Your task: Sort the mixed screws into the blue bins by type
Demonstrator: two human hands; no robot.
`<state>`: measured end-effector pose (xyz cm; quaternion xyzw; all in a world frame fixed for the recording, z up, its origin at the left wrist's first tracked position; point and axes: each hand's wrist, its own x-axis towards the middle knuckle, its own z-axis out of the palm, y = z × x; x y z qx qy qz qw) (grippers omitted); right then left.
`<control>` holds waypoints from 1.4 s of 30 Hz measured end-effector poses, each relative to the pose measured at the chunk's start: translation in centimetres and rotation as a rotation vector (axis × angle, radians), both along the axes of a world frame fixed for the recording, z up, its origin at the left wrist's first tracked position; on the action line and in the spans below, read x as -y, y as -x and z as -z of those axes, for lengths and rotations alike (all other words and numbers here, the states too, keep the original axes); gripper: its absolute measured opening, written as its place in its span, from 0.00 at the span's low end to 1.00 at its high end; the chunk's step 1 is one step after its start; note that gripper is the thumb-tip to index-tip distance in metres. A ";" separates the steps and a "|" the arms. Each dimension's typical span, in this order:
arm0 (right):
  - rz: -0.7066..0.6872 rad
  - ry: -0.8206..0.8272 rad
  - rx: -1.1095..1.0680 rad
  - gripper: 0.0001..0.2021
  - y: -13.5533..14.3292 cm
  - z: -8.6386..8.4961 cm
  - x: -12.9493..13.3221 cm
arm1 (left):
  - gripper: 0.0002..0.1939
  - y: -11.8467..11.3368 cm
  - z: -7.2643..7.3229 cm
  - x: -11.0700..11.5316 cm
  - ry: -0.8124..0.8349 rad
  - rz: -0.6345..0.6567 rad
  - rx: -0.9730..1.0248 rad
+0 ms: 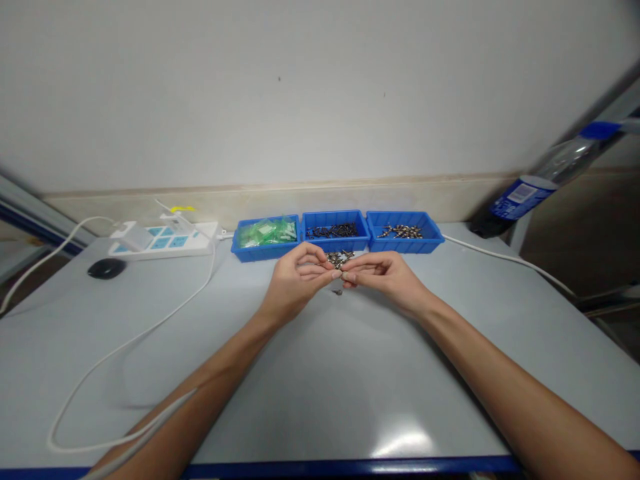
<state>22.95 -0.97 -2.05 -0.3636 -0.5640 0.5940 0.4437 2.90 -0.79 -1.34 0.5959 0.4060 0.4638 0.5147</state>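
Observation:
My left hand (pixel 304 275) and my right hand (pixel 384 275) meet fingertip to fingertip over the middle of the table. Both are pinched closed around something small and metallic, mostly hidden by the fingers. Just behind the fingertips lies a pile of small metal fasteners (pixel 340 257). One loose fastener (pixel 338 292) rests on the table in front of the hands. Behind the pile stands a blue bin of dark screws (pixel 333 231). To its right, another blue bin (pixel 430 235) holds silvery-brown metal fasteners (pixel 404 231). The left blue bin (pixel 265 252) contains green and clear plastic packets (pixel 267 231).
A white power strip (pixel 200 248) with plugged-in adapters sits at the back left, near a black mouse (pixel 107 269). White cable (pixel 135 339) loops across the left side and over my left forearm. A blue-capped bottle (pixel 530 193) leans at the back right.

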 end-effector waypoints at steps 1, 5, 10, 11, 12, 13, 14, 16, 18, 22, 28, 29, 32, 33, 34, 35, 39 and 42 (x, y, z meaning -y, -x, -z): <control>0.001 0.005 -0.010 0.11 0.1 0.0 0.0 | 0.17 0.0 0.0 0.0 -0.029 0.005 -0.020; 0.148 0.004 -0.038 0.09 0.0 0.0 -0.2 | 0.12 0.8 0.0 -0.1 -0.355 0.051 -0.336; 0.669 -0.115 -0.117 0.10 -0.8 0.4 -1.3 | 0.14 1.9 0.3 -0.2 -0.606 0.276 -0.759; 0.752 -0.120 -0.124 0.10 -1.0 0.5 -1.5 | 0.12 1.9 0.4 -0.2 -0.599 0.296 -0.784; 0.810 -0.117 -0.128 0.11 -1.2 0.6 -1.6 | 0.09 2.0 0.6 -0.3 -0.592 0.311 -0.803; 0.841 -0.111 -0.130 0.12 -1.3 0.6 -1.8 | 0.07 1.9 0.7 -0.3 -0.588 0.321 -0.817; 0.852 -0.106 -0.132 0.13 -1.4 0.7 -1.9 | 0.05 1.9 0.8 -0.4 -0.589 0.327 -0.829; 0.832 -0.102 -0.136 0.14 -1.5 0.7 -1.9 | 0.05 1.7 0.9 -0.5 -0.587 0.338 -0.844; 0.796 -0.102 -0.131 0.14 -1.3 0.6 -1.8 | 0.05 1.6 1.0 -0.5 -0.588 0.340 -0.852; 0.743 -0.102 -0.106 0.16 -1.0 0.5 -1.6 | 0.04 1.5 1.1 -0.3 -0.584 0.330 -0.869; 0.703 -0.085 -0.081 0.16 -0.9 0.4 -1.4 | 0.03 1.5 0.8 -0.3 -0.560 0.295 -0.896; 0.695 -0.082 -0.075 0.15 -0.9 0.4 -1.4 | 0.03 1.5 0.7 -0.3 -0.550 0.282 -0.868; 0.632 -0.081 -0.047 0.12 -0.9 0.3 -1.3 | 0.03 1.5 0.3 -0.4 -0.478 0.217 -0.691; 0.592 -0.085 -0.032 0.12 -0.8 0.3 -1.2 | 0.02 1.5 0.1 -0.4 -0.435 0.184 -0.609; 0.544 -0.092 -0.012 0.11 -0.7 0.2 -1.1 | 0.02 1.5 0.0 -0.4 -0.383 0.148 -0.529; 0.489 -0.100 0.012 0.11 -0.6 0.2 -1.0 | 0.04 1.4 -0.1 -0.4 -0.328 0.109 -0.455; 0.257 -0.115 0.105 0.13 -0.2 -0.1 -0.4 | 0.10 1.2 -0.4 -0.4 -0.128 0.025 -0.264; 0.130 -0.088 0.135 0.15 0.0 0.0 -0.2 | 0.13 1.1 -0.3 -0.4 -0.068 0.047 -0.180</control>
